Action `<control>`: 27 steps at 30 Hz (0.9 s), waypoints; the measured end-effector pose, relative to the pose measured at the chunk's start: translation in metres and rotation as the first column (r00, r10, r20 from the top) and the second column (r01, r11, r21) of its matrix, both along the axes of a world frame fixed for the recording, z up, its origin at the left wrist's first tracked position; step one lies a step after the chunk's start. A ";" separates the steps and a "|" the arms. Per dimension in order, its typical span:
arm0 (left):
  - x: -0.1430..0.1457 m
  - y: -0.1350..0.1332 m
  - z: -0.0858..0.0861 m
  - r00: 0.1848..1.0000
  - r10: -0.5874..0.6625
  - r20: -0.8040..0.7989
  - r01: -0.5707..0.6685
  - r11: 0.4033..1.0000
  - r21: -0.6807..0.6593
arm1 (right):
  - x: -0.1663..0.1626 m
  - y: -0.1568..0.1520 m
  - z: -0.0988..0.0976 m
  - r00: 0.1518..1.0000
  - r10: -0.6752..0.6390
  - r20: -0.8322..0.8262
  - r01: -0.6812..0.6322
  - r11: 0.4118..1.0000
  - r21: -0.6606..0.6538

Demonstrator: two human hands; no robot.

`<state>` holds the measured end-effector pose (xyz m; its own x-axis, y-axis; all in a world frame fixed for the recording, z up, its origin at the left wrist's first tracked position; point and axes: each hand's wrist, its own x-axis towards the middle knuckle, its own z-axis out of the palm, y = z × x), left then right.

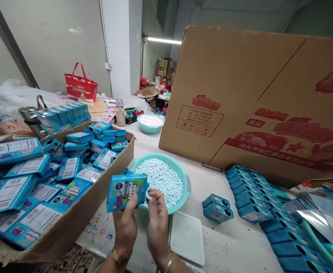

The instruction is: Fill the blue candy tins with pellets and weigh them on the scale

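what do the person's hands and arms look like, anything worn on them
Both hands are ungloved, and no sleeves show on the visible forearms. The left hand has a thin gold-toned band at its wrist; the right hand has a silvery bangle at its wrist.

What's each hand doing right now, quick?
Left hand: closed, holding a blue box.
Right hand: partly curled beside the box; I can't tell if it holds anything.
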<state>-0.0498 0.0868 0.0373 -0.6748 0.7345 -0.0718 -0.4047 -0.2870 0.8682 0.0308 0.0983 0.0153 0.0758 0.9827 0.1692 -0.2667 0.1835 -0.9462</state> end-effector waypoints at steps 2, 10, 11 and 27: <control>-0.020 0.004 0.009 0.990 0.056 0.132 -0.062 0.997 0.042 | 0.023 0.027 -0.002 0.937 -0.050 0.345 -0.041 0.967 0.251; -0.061 0.005 0.047 0.881 0.007 0.473 -0.033 0.998 0.046 | 0.035 0.135 -0.027 -0.022 -0.185 0.982 -0.979 0.201 0.016; -0.061 0.007 0.046 0.879 -0.011 0.476 -0.008 0.999 0.038 | 0.028 0.138 -0.032 -0.032 -0.213 0.976 -0.979 0.205 0.013; -0.051 0.091 0.035 0.712 -0.499 -0.493 0.314 0.855 -0.413 | 0.063 0.200 -0.052 0.615 0.022 0.788 -0.249 0.954 0.168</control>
<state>-0.1010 0.1782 0.0721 -0.2954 0.9550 -0.0256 0.1666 0.0779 0.9829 0.0939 0.2983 -0.0365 -0.3247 0.8882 0.3251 0.4979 0.4528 -0.7397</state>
